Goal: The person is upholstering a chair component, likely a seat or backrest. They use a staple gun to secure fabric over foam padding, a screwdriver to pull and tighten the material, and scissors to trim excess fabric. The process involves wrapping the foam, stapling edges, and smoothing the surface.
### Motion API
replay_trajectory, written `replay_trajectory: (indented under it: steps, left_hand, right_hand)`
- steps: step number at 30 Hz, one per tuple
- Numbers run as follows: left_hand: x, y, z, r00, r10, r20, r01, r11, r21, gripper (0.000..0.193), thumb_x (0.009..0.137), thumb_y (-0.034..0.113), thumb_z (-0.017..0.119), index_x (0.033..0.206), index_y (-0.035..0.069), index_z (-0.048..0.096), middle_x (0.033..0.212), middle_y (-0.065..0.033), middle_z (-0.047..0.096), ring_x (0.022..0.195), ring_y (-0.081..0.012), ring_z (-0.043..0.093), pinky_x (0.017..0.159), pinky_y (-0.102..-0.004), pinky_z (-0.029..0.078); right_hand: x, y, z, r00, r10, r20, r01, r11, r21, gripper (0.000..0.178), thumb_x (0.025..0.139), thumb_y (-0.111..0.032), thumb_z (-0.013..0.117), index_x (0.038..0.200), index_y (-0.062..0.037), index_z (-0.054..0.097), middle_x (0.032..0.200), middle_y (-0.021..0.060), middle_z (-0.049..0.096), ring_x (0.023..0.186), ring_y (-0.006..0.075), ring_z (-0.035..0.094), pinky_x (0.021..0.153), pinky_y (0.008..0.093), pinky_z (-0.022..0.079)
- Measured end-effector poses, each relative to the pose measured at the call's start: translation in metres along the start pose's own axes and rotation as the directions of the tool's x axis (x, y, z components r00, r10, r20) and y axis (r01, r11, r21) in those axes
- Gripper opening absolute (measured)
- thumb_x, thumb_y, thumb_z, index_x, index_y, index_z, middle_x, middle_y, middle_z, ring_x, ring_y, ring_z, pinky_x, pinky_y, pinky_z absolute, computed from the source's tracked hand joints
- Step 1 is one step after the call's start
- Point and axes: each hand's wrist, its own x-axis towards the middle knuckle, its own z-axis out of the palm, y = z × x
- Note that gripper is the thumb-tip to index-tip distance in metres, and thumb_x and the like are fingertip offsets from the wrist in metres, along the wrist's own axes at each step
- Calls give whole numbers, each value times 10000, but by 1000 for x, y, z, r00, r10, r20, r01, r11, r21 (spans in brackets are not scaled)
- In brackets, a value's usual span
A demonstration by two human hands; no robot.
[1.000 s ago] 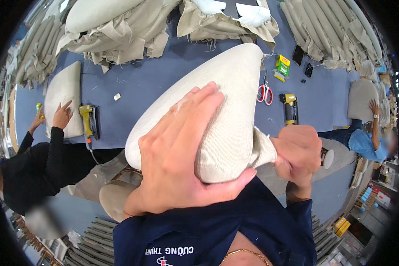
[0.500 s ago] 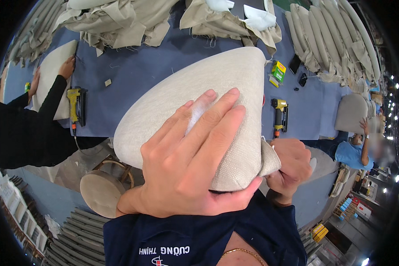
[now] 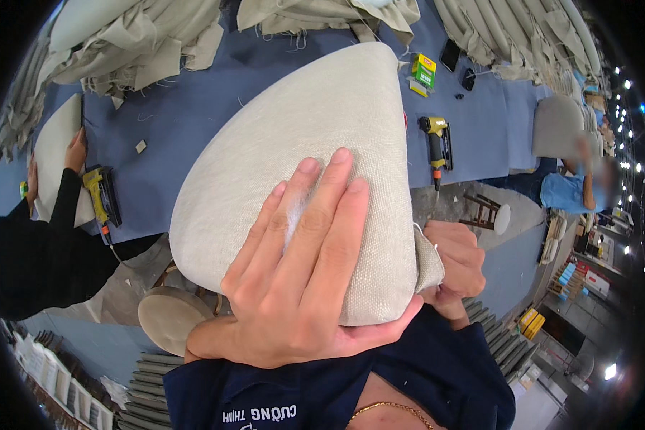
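Observation:
A beige fabric-covered seat cushion [image 3: 265,143] with a rounded-off side and one straight edge is tilted up in front of my chest, over the table's near edge. My left hand [image 3: 301,265] lies across its near part, fingers stretched over the fabric and thumb hooked along the near edge. A whitish patch shows between those fingers. At the cushion's near right corner, my right hand [image 3: 455,261] is closed in a fist on a loose flap of fabric [image 3: 428,265]. The cushion's underside is hidden.
On the blue table [image 3: 172,186] lie a yellow-black staple gun [image 3: 436,147], a green-yellow box [image 3: 423,70] and a phone [image 3: 449,54]. Fabric-covered pieces [image 3: 158,43] are piled behind. A co-worker at left handles another cushion [image 3: 57,143] beside a second staple gun [image 3: 102,197]. A round stool [image 3: 168,315] stands at lower left.
The view has shifted, so the table and tools sit elsewhere in the picture. Both hands keep the same hold, and the cushion's far tip reaches higher in the picture.

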Motion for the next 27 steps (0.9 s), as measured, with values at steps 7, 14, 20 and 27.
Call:
replay_trajectory:
  steps: [7, 14, 20, 27]
  left_hand:
    - [2, -2, 8, 995, 90, 34, -91, 995, 28, 859, 594, 352, 875, 1232, -150, 596, 1203, -357, 650, 1087, -532, 664, 920, -530, 567]
    - [3, 6, 29, 993, 120, -16, -119, 990, 71, 765, 700, 400, 817, 1194, -150, 622, 1151, -352, 674, 1041, -532, 683, 862, -545, 584]
    - [9, 17, 30, 998, 33, 48, -38, 994, 98, 738, 726, 423, 802, 1185, -132, 640, 1139, -330, 693, 1059, -495, 696, 881, -555, 569]
    - [16, 28, 54, 997, 15, 81, -30, 982, 187, 697, 696, 379, 789, 1174, -110, 654, 1156, -304, 701, 1084, -478, 696, 917, -573, 553]
  right_hand:
    - [-19, 5, -16, 999, -16, -40, 10, 990, -143, 91, 763, 15, 622, 686, 53, 594, 561, 45, 417, 414, 183, 375, 410, 316, 251]
    - [-37, 8, 14, 968, 13, -250, -48, 990, -135, 223, 728, 93, 564, 601, 16, 398, 562, 52, 370, 428, 172, 337, 424, 322, 218]
    - [-43, 19, -14, 989, 14, -150, -34, 991, -127, 203, 665, -23, 690, 665, 48, 499, 562, 48, 384, 432, 167, 349, 426, 318, 229]
    - [-52, 49, -20, 984, -52, -171, 49, 999, -20, 256, 558, -80, 688, 748, 73, 609, 575, 33, 400, 447, 163, 381, 425, 311, 241]
